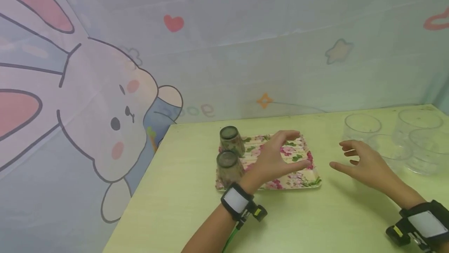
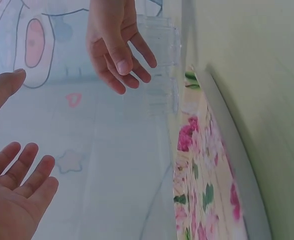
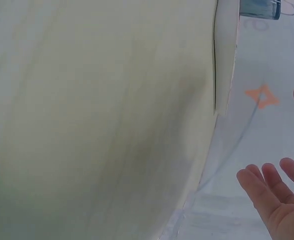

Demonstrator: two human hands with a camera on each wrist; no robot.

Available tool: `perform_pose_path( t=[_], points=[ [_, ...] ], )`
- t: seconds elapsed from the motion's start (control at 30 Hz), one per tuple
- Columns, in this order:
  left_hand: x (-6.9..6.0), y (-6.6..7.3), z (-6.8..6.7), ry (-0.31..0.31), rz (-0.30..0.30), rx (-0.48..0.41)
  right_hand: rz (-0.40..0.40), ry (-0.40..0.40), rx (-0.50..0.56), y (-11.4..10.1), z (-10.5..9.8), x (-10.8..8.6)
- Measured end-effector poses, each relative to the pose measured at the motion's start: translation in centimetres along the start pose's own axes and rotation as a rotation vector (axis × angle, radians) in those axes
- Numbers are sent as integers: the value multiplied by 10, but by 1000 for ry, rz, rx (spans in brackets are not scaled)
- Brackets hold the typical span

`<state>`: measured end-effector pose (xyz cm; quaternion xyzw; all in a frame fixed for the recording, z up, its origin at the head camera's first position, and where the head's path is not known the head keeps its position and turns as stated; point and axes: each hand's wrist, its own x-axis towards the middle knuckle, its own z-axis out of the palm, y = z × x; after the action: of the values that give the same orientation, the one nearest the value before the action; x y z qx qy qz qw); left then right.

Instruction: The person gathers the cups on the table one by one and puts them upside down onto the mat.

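Observation:
My left hand (image 1: 271, 160) hovers over the floral tray (image 1: 294, 183), thumb and fingers spread apart with nothing between them. Two dark greenish tumblers, a nearer one (image 1: 229, 169) and a farther one (image 1: 232, 140), stand upside down on the tray's left side. To the right of the tray, my right hand (image 1: 368, 165) is held in the air with loosely bent fingers and holds nothing. Several clear round containers (image 1: 422, 163) stand just beyond it, partly covered by the hand. In the left wrist view both hands appear empty, the right hand (image 2: 112, 45) above the left (image 2: 19, 197).
A pale yellow-green table (image 1: 168, 206) carries everything. Behind it hangs a light cloth backdrop (image 1: 238, 73) with a cartoon rabbit (image 1: 105, 101) at the left. Each wrist wears a strapped camera, one on the left band (image 1: 236, 200) and one on the right (image 1: 426, 223).

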<state>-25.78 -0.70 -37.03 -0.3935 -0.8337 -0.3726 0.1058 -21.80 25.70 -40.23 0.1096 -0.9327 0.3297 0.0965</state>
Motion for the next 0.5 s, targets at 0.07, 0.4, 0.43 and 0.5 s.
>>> perform_pose_path(
  t=[0.07, 0.4, 0.43, 0.5],
  points=[
    [4, 2, 4, -6, 0, -22, 11, 5, 0, 3, -3, -3],
    [23, 9, 26, -72, -37, -124, 28, 40, -29, 11, -13, -18],
    [24, 9, 28, -75, -42, -133, 28, 44, -30, 10, -13, -19],
    [25, 10, 31, -75, -51, -144, 27, 47, -26, 9, -15, -21]
  ],
)
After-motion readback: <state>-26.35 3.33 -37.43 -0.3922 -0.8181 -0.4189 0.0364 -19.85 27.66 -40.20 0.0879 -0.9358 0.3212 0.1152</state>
